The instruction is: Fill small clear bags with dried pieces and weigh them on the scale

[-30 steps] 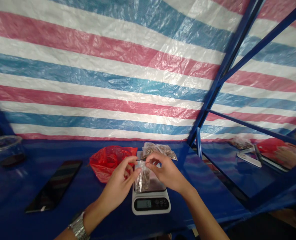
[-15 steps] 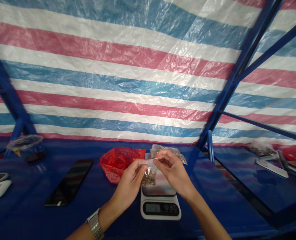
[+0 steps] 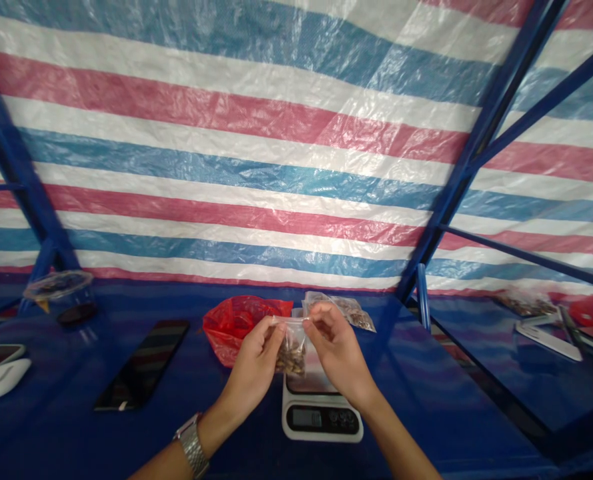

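A small clear zip bag [image 3: 292,353] with brown bits in its lower part hangs between my hands, over the front of a kitchen scale [image 3: 322,421]. My left hand [image 3: 256,357] pinches the bag's top left corner between thumb and finger. At the top right corner, my right hand [image 3: 337,347] pinches the same edge. The scale's metal plate is partly hidden by the bag and my right hand; its display is too blurred to read. Just behind my left hand lies an open red plastic bag [image 3: 236,323]. More filled clear bags [image 3: 356,313] lie beyond my right hand.
On the left of the blue table [image 3: 216,460] lie a black phone [image 3: 143,365], a white rounded device [image 3: 1,380] and a clear plastic bowl [image 3: 66,299] with dark contents. A striped tarp and blue metal bars stand behind. Another scale [image 3: 549,340] sits far right.
My hands have moved slightly apart, and the bag's top edge is now stretched straighter between them. The bag has shifted a little left. The whole view has moved slightly.
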The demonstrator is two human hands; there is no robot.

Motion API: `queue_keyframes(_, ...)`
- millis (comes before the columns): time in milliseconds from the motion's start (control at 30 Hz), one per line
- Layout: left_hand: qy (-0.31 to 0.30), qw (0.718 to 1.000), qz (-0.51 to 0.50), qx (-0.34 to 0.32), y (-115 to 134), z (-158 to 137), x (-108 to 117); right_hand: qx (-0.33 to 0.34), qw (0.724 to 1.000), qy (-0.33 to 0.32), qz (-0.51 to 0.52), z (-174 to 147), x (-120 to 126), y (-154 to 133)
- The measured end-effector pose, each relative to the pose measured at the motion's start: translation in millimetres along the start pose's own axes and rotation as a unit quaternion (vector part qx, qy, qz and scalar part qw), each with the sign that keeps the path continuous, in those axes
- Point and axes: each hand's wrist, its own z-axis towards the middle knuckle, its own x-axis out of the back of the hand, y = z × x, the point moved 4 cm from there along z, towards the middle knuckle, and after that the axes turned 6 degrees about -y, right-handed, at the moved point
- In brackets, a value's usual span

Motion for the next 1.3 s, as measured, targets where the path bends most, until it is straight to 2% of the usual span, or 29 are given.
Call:
queue_keyframes(167, -0.014, 1.000, 0.010, -0.011, 5, -2, -2, -0.013, 1.000, 0.027, 0.002, -3, 1, -1)
queue_keyframes(333, -0.024, 0.999, 0.019, -0.022, 2, -3, -1, -0.033, 0.999, 0.002, 0.022, -6, -7, 0)
queue_keyframes(533, -0.002, 0.999, 0.026, -0.033, 1, -1, 8, -0.004, 1.000, 0.025, -0.017, -6, -11, -3)
queue_keyframes(667, -0.006, 0.997, 0.056, -0.044, 1, -3, 14, -0.001, 1.000, -0.004, -0.018, -7, -20, -6)
queue_keyframes(833, -0.011, 0.995, 0.082, -0.052, 1, -9, 17, -0.001, 0.999, -0.002, -0.051, -9, -26, -12)
queue_keyframes(967, -0.007, 0.994, 0.097, -0.049, 2, -10, 18, -0.007, 0.999, -0.046, -0.026, -11, -28, -11)
queue_keyframes(1033, -0.008, 0.992, 0.116, -0.049, 3, -9, 19, -0.017, 0.999, -0.044, -0.026, -10, -28, -11)
queue_keyframes(1100, 0.003, 0.985, 0.158, -0.066, 7, -4, 23, -0.020, 0.998, -0.001, -0.054, -8, -22, -12)
queue_keyframes(1167, 0.051, 0.971, 0.210, -0.099, 13, 1, 33, -0.011, 0.992, 0.081, -0.097, -4, -5, -16)
queue_keyframes(1233, 0.120, 0.946, 0.276, -0.122, 20, 5, 50, 0.004, 0.973, 0.172, -0.153, -1, 21, -20)
queue_keyframes(1300, 0.159, 0.910, 0.364, -0.117, 22, 9, 67, 0.016, 0.936, 0.253, -0.244, -1, 54, -20)
